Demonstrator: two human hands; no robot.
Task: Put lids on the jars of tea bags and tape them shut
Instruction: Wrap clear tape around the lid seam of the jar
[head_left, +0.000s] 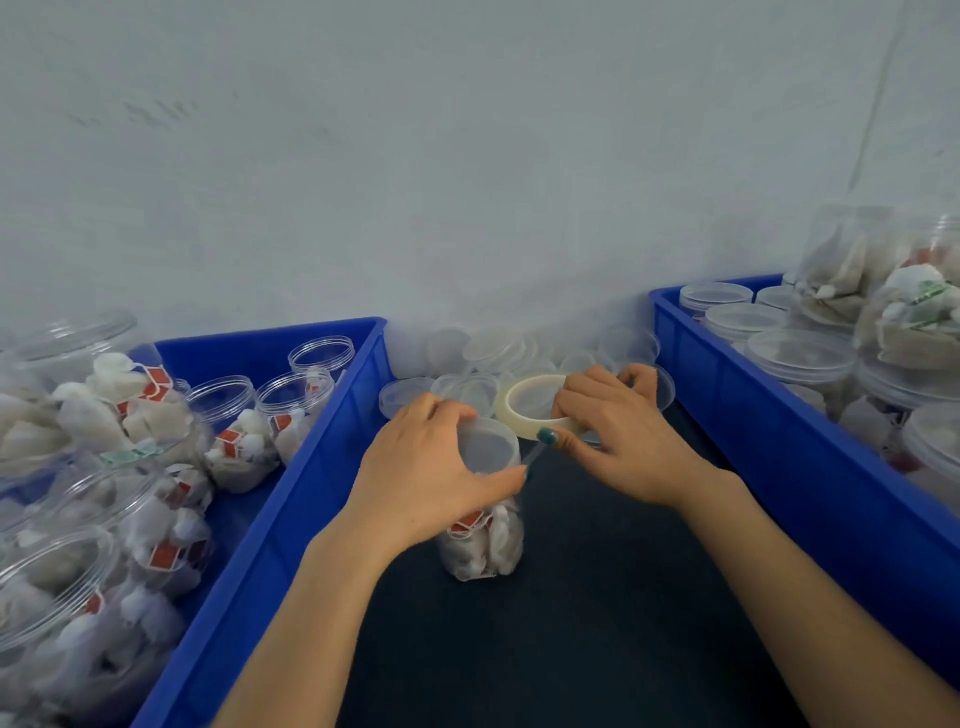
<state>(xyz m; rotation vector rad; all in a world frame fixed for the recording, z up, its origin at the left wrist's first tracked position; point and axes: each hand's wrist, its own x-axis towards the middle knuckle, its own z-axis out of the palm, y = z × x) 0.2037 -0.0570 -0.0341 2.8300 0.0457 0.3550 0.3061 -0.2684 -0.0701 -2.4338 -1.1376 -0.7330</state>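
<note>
Jar (485, 545) of tea bags upright on the dark table (597, 597) between two blue bins (291, 519), lid (485, 447) already on. Left hand (431, 478) clamped over that lid, fingers curled round the rim. Right hand (618, 441) gripping the tape roll (524, 402) just beside the jar, with a thin strip (535, 457) stretched toward the lid. Loose lids (488, 348) piled behind.

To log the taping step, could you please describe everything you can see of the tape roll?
The tape roll is a pale yellowish, translucent ring with an open centre, tilted beside the lidded jar. The right hand grips it, thumb on its near edge; a thin strip seems to run toward the left hand.
</note>
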